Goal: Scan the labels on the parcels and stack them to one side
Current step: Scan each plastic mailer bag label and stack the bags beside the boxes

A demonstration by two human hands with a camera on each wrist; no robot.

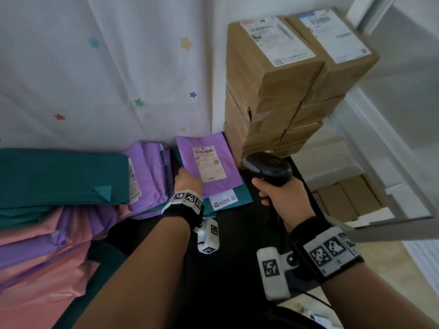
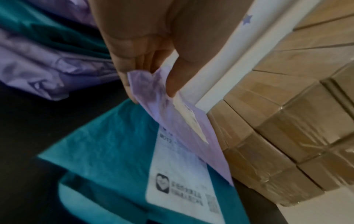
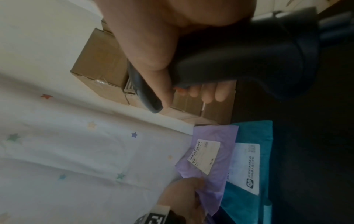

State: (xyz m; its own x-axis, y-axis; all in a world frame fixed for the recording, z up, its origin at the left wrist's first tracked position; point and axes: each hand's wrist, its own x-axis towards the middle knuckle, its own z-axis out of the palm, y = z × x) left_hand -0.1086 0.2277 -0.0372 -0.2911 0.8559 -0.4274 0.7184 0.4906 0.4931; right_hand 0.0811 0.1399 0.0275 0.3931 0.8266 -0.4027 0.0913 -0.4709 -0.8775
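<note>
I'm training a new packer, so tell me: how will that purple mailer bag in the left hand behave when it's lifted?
Probably floppy: the purple mailer bag crumples where the left hand pinches its edge. It looks flat and thin, so likely light. Its plastic film may slide easily over the teal mailer beneath.

Behind your work you have a white curtain (image 1: 99, 74) printed with small coloured stars (image 1: 185, 43), hanging down to the back edge of the black bench (image 1: 228, 257). To your right a white frame (image 1: 380, 143) runs along the side, with pale floor (image 1: 418, 281) showing past the corner of the bench. A thin dark cable (image 1: 318, 298) trails near your right forearm.
</note>
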